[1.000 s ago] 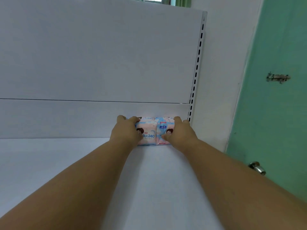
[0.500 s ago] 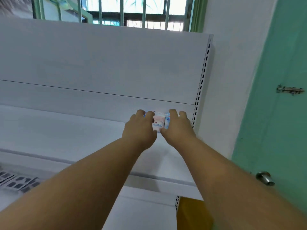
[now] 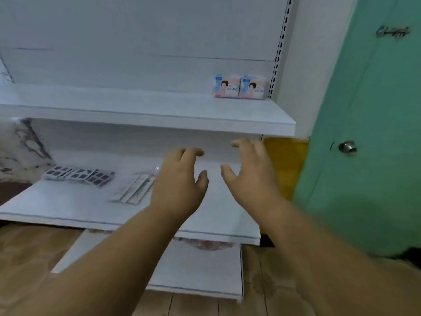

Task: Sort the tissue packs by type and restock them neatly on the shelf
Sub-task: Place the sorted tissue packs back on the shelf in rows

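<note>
Since both your hands are free right now, go by what the packs look like. Left to right: on the lower shelf [image 3: 68, 201] at far left lie dark blister-style trays [image 3: 79, 175], then flat pale sachet strips [image 3: 134, 188]; too blurred to say what either is. Your left hand [image 3: 180, 185] hovers over that shelf, fingers loosely curled, holding nothing. Your right hand [image 3: 252, 174] is beside it, fingers spread and slack, also holding nothing.

Up and to the right, the two tissue packs [image 3: 240, 86] stand upright on the upper shelf [image 3: 159, 115], side by side and touching, at the back right corner near the slotted upright [image 3: 279, 53]. Same print on both, so they read as one type.

Handling, as a judgement: light, soft film-wrapped bricks. They'll squash a bit and the wrap is likely slick, so take each across its short sides, thumb on one face and fingers on the other, or press two together between your palms. Not fragile, but easy to tip when stood on a narrow edge, so butt new ones against these.

Containers: none of the shelves has bins. The upper shelf holds only the two packs in view; the bottom board [image 3: 182, 270] shows nothing on it. A yellow thing [image 3: 284, 160] sits behind the shelf's right end, contents unknowable. No supply of further packs is in view.
</note>
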{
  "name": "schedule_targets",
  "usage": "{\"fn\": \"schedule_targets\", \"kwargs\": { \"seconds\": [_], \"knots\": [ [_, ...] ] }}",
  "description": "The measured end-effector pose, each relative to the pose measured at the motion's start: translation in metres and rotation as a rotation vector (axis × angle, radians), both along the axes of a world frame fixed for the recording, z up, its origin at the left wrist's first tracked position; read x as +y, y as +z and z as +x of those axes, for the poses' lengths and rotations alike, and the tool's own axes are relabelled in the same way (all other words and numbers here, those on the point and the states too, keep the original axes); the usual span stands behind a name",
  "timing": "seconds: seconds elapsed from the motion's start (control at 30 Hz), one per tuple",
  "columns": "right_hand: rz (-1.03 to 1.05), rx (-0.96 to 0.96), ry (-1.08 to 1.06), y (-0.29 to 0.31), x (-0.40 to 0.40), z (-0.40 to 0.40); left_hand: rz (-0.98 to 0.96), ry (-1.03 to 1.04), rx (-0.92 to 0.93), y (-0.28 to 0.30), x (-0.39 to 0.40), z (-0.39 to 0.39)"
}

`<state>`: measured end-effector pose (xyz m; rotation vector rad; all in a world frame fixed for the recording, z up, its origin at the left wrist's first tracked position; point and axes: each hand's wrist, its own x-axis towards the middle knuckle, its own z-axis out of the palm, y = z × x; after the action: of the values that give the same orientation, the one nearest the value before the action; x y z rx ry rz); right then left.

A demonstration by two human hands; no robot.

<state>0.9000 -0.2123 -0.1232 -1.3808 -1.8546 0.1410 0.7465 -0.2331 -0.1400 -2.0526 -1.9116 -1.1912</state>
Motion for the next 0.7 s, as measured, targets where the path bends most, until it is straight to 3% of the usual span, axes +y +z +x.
{"fn": "schedule_targets", "kwargs": {
  "seconds": [0.2,0.37,0.6,0.7],
  "knots": [
    [-0.184,0.040,-0.063,-0.107,-0.130,-0.060,-0.195,-0.136,-0.004,-0.110,-0.116,-0.065],
    [-0.368,-0.050,-0.061,-0.178,-0.210,-0.079,-0.373,-0.103,-0.039,-0.184,-0.215,-0.086],
    [-0.726,-0.018,-0.007,-0.346,-0.302,-0.060,-0.714,-0.016,-0.096,-0.345,-0.318,-0.050],
    [-0.861,-0.012,-0.023,-0.442,-0.334,-0.037,-0.828,-0.015,-0.148,-0.439,-0.343,-0.021]
  ]
}}
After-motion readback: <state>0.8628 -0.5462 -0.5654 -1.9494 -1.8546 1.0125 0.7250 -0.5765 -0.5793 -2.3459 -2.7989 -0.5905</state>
